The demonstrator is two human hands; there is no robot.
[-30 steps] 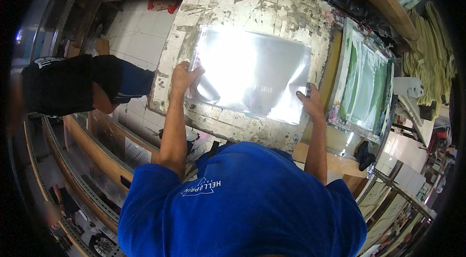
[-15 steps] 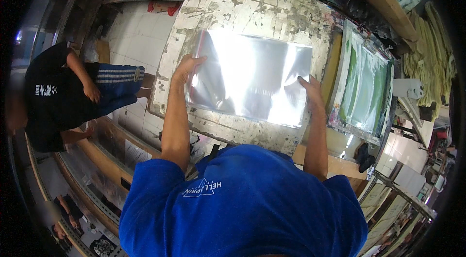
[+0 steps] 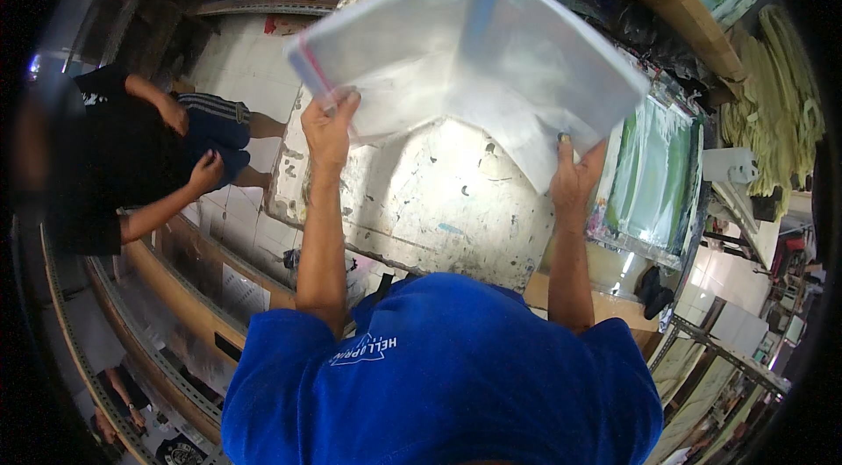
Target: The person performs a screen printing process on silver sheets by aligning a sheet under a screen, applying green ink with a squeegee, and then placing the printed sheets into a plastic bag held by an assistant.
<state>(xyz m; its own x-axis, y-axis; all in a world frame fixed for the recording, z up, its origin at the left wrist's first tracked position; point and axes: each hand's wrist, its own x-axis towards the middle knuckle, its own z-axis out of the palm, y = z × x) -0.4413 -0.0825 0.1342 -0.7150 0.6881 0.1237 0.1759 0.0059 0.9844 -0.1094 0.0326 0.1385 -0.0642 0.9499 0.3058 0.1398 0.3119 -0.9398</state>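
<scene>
A stack of clear plastic bags point(image 3: 395, 53) hangs between my two hands, raised over a paint-stained white table point(image 3: 438, 202) and bowed upward in the middle. Along its left end runs a pink-red strip. My left hand point(image 3: 329, 127) pinches the near edge close to that strip, thumb on top. At the right end my right hand point(image 3: 574, 175) grips the near corner, thumb on top and fingers underneath. The bags' far edge is smeared by motion. How many lie together cannot be made out.
Right of the table lies a framed screen point(image 3: 653, 171) with green and white smears. Yellowish cloths point(image 3: 772, 105) hang beyond it, near a white plastic container point(image 3: 730, 165). On the left stands a person in dark clothes point(image 3: 167, 149). Shelf racks point(image 3: 193, 298) run along the lower left.
The bags have risen off the table toward the far side and bent from flat to arched. Both hands keep hold. The person at left has shifted their arms.
</scene>
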